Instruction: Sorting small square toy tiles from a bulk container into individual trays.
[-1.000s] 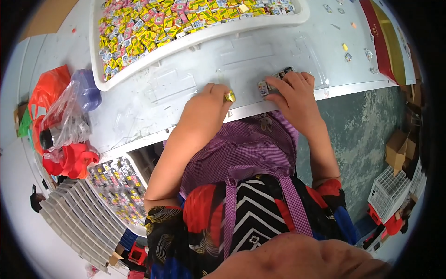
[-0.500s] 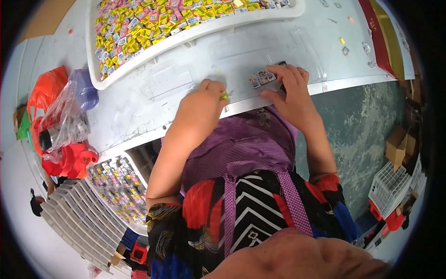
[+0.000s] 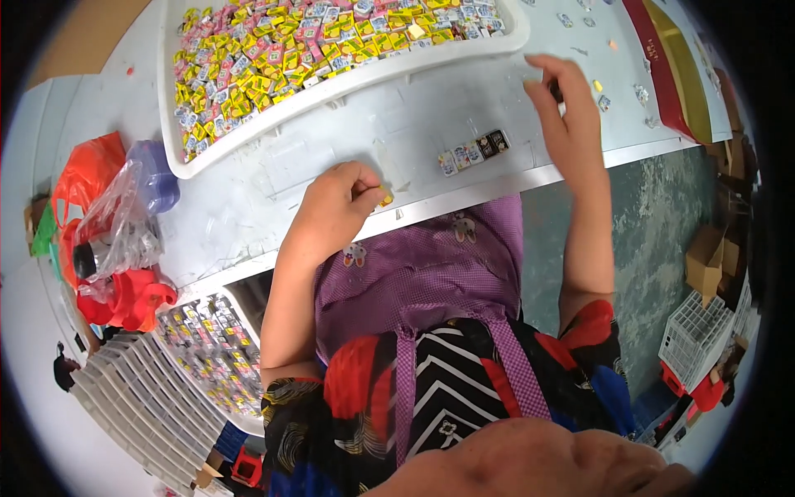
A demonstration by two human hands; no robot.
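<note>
My left hand (image 3: 335, 205) is near the table's front edge, thumb and fingers pinched on a small yellow block (image 3: 387, 199) that is mostly covered. To its right, a short row of small printed blocks (image 3: 461, 157) lies on the white table, whitish at the left end and black at the right. My right hand (image 3: 573, 120) is raised beyond the right end of that row, thumb and forefinger spread apart with nothing visible between them. Its other fingers are partly hidden. A large white tray (image 3: 335, 94) full of small yellow, pink and white blocks stands at the far side.
Clear plastic bags and a red bag (image 3: 87, 170) sit at the table's left end. A red and gold box (image 3: 662, 70) and several loose pieces are at the right. Below the left edge stands a bin (image 3: 232, 306) of packed pieces. Cartons (image 3: 704, 265) and a white crate (image 3: 694, 331) are on the right.
My right hand has left the row of blocks, moving right and away from me, and its fingers have spread. My left hand has shifted slightly left and nearer, still pinching the yellow block.
</note>
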